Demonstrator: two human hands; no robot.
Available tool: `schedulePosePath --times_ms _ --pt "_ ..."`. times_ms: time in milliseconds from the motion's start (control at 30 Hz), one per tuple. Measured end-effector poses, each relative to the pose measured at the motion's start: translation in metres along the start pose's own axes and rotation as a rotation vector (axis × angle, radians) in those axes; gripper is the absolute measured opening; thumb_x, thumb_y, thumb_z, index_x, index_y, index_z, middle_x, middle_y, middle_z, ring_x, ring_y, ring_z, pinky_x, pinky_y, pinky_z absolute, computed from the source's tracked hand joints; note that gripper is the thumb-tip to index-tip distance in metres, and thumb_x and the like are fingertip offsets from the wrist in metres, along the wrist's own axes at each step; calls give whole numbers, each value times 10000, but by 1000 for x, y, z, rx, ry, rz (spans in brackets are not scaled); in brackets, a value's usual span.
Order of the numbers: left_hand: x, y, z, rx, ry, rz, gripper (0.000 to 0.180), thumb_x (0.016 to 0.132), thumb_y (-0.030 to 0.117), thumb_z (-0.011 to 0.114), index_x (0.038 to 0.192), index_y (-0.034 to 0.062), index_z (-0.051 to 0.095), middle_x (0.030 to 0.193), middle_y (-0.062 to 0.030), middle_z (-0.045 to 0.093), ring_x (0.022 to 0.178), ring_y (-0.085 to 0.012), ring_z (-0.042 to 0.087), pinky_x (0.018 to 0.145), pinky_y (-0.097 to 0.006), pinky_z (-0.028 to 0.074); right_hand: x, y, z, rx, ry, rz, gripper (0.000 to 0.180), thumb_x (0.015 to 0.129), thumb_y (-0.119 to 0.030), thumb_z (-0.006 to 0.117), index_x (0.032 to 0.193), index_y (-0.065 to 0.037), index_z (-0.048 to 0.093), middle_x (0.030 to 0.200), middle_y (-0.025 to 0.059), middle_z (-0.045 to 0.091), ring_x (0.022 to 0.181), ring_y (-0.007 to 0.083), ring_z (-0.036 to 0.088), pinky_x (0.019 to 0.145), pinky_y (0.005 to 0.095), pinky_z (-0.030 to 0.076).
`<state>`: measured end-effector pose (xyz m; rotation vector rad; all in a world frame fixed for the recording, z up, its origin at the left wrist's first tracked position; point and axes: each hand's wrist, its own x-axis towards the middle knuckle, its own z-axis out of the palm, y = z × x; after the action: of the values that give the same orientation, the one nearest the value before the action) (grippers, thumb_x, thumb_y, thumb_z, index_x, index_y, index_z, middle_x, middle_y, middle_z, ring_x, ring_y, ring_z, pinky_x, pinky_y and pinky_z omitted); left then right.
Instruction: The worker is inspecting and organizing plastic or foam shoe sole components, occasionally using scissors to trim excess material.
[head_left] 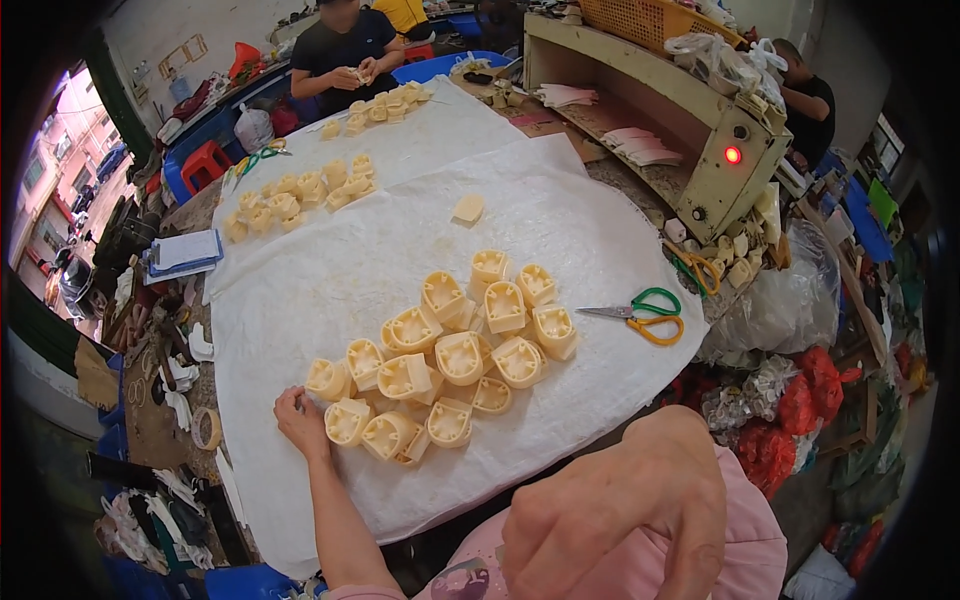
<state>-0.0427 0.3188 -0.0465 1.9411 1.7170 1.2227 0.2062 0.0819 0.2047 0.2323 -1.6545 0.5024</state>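
Note:
A pile of cream-coloured moulded plastic parts (pixel 460 357), rounded cups with small posts inside, lies on the white sheet (pixel 330 300) in front of me. At the pile's left edge rests my left hand (pixel 302 422), fingers loosely bent and apart, close beside one of the parts; I see nothing held in it. My right hand (pixel 620 500) is raised near the camera, over my lap, its back up and fingers drooping, with the thumb apart. Its fingertips are partly cut off by the lower edge, and no object shows in it.
Scissors (pixel 640 317) with green and yellow handles lie right of the pile. A single cream part (pixel 467 210) and another group of parts (pixel 300 195) lie farther off. A beige machine (pixel 690 130) with a red light stands at the right back. Across the table a person (pixel 345 55) handles a part.

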Motion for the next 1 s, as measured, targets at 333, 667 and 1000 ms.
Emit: schedulePosePath --times_ms 333,667,1000 --pt "1 -1 0 -32 17 -12 163 783 -16 549 919 10 636 1021 -141 598 935 -278 584 805 -341 500 1 4 -6 -1 -83 6 336 924 -362 558 1115 -95 625 1024 237 558 871 310 554 708 383 444" --pt "2 -9 -1 -32 9 26 173 775 -13 544 920 12 636 1016 -144 602 938 -282 586 811 -351 498 0 15 -18 202 -39 73 379 943 -342 526 1071 1 625 984 235 589 879 315 578 705 382 480" --pt "2 -13 -6 11 -24 1 194 785 9 532 958 15 620 1055 -125 582 985 -270 562 797 -359 500 -7 12 7 459 73 459 390 956 -288 502 1110 61 584 1053 189 605 945 277 599 802 369 481"
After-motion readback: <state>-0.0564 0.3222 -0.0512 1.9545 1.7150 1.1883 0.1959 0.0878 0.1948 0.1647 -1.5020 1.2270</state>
